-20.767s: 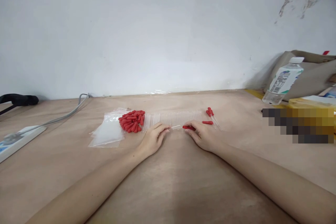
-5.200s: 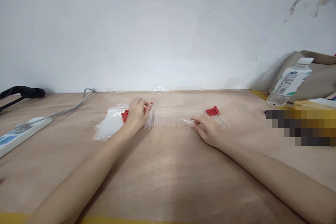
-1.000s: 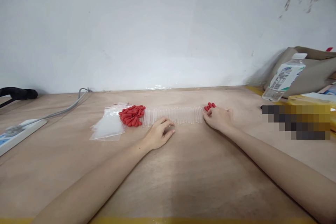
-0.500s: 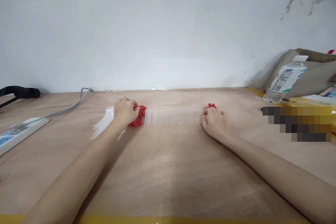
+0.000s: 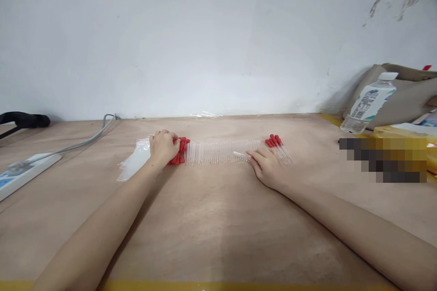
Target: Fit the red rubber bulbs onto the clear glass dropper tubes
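Step in hand: the left hand (image 5: 164,145) is at the pile of small red, rubber-looking bulbs (image 5: 183,144), apparently picking one, while the right hand (image 5: 268,166) keeps a slim, clear tube (image 5: 241,156) ready.
Left fingers: bent down into the pile; whether they grasp a bulb cannot be told.
Right fingers: pinching the clear tube near one end, its other end pointing toward the counter's left edge.
Next move: seems to call for one bulb freed from its neighbours and the tube kept steady.
Loose tubes: a row of clear, slender tubes (image 5: 211,152) runs side by side between the hands, nearer the back edge of the brown counter (image 5: 211,227) than the front.
Capped tubes: a few red-capped clear tubes (image 5: 276,141) lie just beyond the right hand.
In the way: packed bulbs, and the row close by the held tube, easily nudged.
Left side: flat, clear plastic bags (image 5: 134,163) partly behind the left hand; a white power strip (image 5: 30,173) toward the left edge.
Back right corner: a labelled clear bottle (image 5: 370,104) leaning by a beige bag (image 5: 403,93).
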Tool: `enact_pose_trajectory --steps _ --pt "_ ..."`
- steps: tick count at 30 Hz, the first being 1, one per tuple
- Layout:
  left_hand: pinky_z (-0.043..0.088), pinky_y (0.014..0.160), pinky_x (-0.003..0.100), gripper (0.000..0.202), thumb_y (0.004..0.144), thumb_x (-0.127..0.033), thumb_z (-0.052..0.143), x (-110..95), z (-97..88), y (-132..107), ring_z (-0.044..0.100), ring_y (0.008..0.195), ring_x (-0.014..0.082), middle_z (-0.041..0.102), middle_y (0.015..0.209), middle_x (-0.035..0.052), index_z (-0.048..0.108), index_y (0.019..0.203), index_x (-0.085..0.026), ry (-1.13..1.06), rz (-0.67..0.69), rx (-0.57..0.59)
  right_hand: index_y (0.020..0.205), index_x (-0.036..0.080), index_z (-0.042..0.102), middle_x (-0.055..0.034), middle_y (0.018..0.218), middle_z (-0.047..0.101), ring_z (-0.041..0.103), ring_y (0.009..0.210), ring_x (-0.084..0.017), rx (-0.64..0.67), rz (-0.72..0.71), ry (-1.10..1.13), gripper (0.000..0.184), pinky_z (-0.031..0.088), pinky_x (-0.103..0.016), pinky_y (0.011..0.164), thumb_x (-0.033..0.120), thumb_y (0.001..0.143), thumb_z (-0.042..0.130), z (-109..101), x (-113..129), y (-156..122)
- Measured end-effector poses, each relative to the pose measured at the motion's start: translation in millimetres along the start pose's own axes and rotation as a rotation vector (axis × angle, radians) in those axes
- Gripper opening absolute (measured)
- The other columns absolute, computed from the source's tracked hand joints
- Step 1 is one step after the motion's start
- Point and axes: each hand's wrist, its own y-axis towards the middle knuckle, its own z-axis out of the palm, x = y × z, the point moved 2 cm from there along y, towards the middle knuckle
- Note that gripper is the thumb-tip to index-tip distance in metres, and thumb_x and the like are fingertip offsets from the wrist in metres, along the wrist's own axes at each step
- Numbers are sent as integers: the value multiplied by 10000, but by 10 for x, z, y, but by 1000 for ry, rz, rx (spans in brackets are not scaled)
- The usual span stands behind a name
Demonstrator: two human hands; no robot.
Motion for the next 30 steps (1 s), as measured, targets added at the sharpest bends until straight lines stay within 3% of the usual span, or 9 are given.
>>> enact_pose_trajectory --steps 5,10,12,15,18,24,27,30 --pt "405 753 359 235 734 -266 446 -141 -248 -7 546 871 265 640 857 98 644 796 -156 6 86 -54 917 168 577 -55 837 623 541 775 -175 27 6 43 195 318 -319 731 157 861 391 -2 2 4" --pt "422 635 317 181 692 -212 457 -678 -508 -337 584 712 230 628 754 102 619 694 -132 154 568 182 894 158 539 -54 843 622 548 792 -174 51 50 132 177 352 -315 741 151 864 364 8 -13 3" --pt "425 622 316 170 685 -170 456 -894 -510 -548 589 689 227 624 736 113 617 697 -117 200 764 267 897 158 535 -58 847 622 549 796 -178 79 61 141 171 367 -316 735 156 859 369 5 -12 2" --pt "432 607 315 196 737 -150 428 -1083 -429 -781 589 657 217 618 732 106 607 808 -110 169 915 293 899 154 538 -67 856 622 548 809 -186 103 57 139 174 382 -322 732 162 854 370 -22 5 7" --pt "444 636 301 212 794 -154 398 -1073 -336 -815 586 718 202 609 820 104 583 894 -124 32 917 286 898 153 540 -73 858 618 549 826 -187 109 52 157 179 397 -319 732 166 853 368 -59 30 15" --pt "444 780 264 224 744 -116 471 -817 -222 -600 570 876 178 573 1001 72 623 896 -179 -418 897 489 940 152 556 -75 860 621 560 804 -176 106 66 239 186 429 -301 709 201 858 396 -71 37 18" --pt "429 807 297 184 806 -172 457 -817 -164 -578 555 885 181 585 945 74 631 864 -177 -514 833 387 990 163 573 -70 869 630 563 798 -170 85 20 243 214 420 -306 720 229 867 411 -45 30 2" --pt "437 766 309 148 813 -242 484 -893 -101 -658 549 847 181 594 882 68 600 862 -165 -629 660 241 968 176 599 -55 861 647 570 788 -157 37 -34 229 215 390 -308 736 245 875 417 -42 40 -17"
